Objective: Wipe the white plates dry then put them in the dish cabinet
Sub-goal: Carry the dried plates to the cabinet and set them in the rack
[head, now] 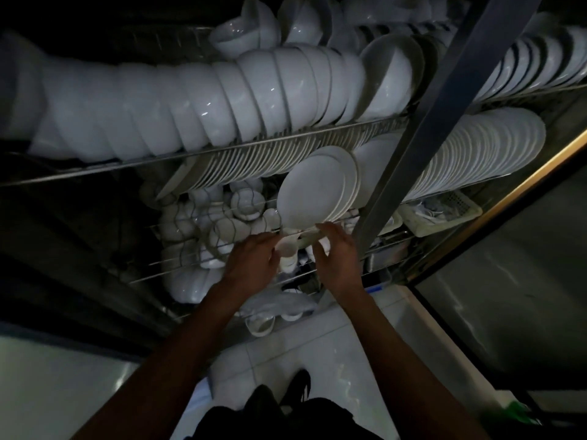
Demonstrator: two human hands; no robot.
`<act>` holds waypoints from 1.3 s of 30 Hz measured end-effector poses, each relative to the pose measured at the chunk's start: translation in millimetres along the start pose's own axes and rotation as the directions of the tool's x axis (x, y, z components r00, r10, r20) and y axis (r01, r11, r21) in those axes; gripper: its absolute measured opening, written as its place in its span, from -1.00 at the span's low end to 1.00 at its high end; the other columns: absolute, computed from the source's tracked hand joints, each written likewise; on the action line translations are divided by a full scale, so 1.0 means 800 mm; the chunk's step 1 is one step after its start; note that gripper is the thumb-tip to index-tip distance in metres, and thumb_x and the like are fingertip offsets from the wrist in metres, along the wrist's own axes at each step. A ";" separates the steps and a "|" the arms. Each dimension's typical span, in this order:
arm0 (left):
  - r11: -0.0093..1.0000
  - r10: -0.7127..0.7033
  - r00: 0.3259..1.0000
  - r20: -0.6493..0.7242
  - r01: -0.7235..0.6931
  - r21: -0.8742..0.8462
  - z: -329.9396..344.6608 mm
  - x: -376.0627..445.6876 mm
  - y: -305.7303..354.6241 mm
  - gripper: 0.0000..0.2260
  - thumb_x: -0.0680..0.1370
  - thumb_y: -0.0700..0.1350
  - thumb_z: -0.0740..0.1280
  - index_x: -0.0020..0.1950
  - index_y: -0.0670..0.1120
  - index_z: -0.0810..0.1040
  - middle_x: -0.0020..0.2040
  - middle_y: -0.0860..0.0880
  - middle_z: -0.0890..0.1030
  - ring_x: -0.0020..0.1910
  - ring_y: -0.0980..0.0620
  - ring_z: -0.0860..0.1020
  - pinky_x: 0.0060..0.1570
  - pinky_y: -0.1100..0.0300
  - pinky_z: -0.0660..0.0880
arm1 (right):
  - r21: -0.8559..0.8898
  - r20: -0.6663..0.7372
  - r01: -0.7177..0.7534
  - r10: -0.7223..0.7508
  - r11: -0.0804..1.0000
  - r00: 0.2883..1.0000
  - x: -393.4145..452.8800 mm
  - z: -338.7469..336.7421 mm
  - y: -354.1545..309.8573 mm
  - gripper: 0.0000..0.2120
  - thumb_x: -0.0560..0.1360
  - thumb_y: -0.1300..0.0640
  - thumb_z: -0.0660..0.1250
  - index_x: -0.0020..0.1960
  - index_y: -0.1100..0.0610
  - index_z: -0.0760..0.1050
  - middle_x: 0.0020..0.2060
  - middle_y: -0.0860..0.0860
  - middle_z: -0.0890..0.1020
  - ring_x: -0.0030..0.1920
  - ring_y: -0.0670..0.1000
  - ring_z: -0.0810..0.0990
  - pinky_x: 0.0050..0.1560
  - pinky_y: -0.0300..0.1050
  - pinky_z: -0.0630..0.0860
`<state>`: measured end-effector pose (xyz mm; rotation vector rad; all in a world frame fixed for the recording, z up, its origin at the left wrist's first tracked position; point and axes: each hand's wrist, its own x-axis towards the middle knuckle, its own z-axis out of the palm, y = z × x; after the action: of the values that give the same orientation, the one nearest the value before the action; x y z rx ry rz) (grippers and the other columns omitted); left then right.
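Note:
A few white plates [313,188] stand on edge, stacked together, on the middle wire rack [222,150] of the open dish cabinet. Their faces lean toward me. My left hand [254,260] reaches up to the stack's lower left rim, with fingertips on the rim and thumb underneath. My right hand [336,258] holds the lower right rim, fingers curled over the edge and thumb below it. More white plates [482,154] fill the same rack in long rows to the right and behind.
White bowls [190,106] pack the top rack. Small cups and teapots [219,223] crowd the lower rack just under my hands. A metal door post [422,122] crosses diagonally to the right of the plates. A plastic basket [444,211] sits at the right. Pale floor tiles [317,344] lie below.

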<state>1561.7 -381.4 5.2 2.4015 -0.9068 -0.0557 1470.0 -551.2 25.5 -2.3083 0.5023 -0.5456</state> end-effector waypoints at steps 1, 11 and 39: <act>1.000 0.005 1.000 -0.019 -0.004 0.008 -0.005 -0.013 -0.004 -0.67 0.59 -0.13 0.33 0.35 -0.07 0.56 0.28 -0.11 0.60 0.23 -0.16 0.56 0.22 -0.03 0.50 | -0.036 0.039 0.024 -0.022 0.999 0.999 -0.005 0.002 -0.004 -0.67 0.55 0.27 0.36 0.31 0.21 0.55 0.27 0.15 0.59 0.30 0.18 0.53 0.32 0.09 0.47; 0.961 -0.223 0.975 0.017 0.217 0.174 -0.055 -0.116 -0.038 -0.58 0.61 0.02 0.24 0.48 0.06 0.41 0.42 -0.03 0.50 0.38 -0.10 0.43 0.34 -0.05 0.38 | -0.234 0.457 0.312 -0.179 0.921 0.871 -0.047 0.045 -0.062 -0.60 0.61 0.10 0.29 0.44 0.12 0.43 0.32 0.13 0.56 0.28 0.21 0.52 0.25 0.11 0.49; 0.349 -0.874 0.321 -0.363 0.937 -0.011 -0.167 -0.579 -0.130 -0.62 0.65 0.06 0.20 0.47 0.07 0.42 0.32 0.02 0.58 0.23 -0.07 0.55 0.09 0.04 0.50 | 0.424 0.871 0.675 -0.477 0.604 -0.119 -0.307 0.310 -0.323 -0.62 0.61 0.04 0.30 0.42 0.02 0.45 0.32 0.04 0.57 0.30 0.06 0.53 0.20 -0.16 0.40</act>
<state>1297.7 35.4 -8.8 2.6743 0.7701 -0.0073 1443.0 -120.3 -15.4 -2.3356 -1.2912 0.7464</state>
